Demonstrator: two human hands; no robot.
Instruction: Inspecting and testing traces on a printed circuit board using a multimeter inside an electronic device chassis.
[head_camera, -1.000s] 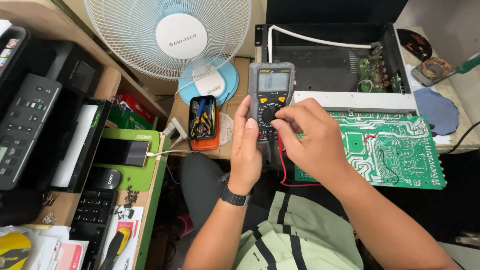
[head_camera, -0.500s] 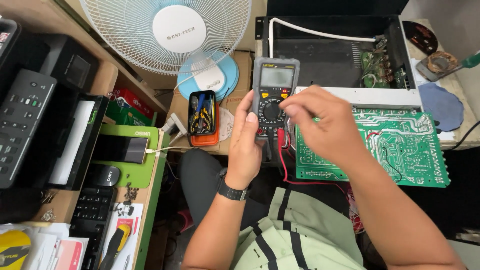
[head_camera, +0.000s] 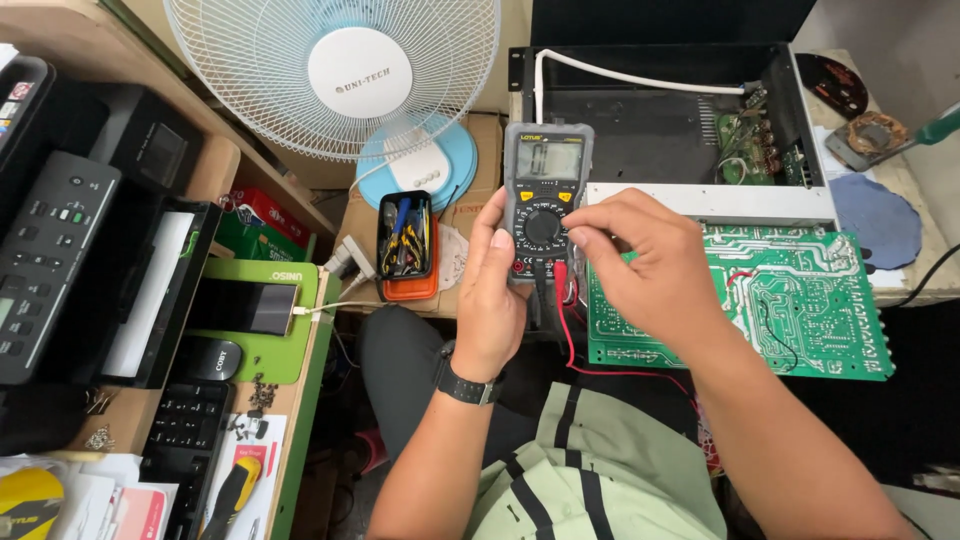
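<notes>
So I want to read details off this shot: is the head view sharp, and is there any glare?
Head view: evenly lit and mostly sharp; meter and green circuit board are crisp, no strong glare on the meter's screen; straight edges bow towards the frame's sides.

Left hand (head_camera: 492, 300) grips upright; right hand (head_camera: 645, 262) pinches.

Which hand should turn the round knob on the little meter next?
Probably the right hand. Its fingertips are already at the dial of the multimeter, while the left hand is wrapped around the meter's side, holding it up. Letting go with the left would likely drop the meter.
</notes>
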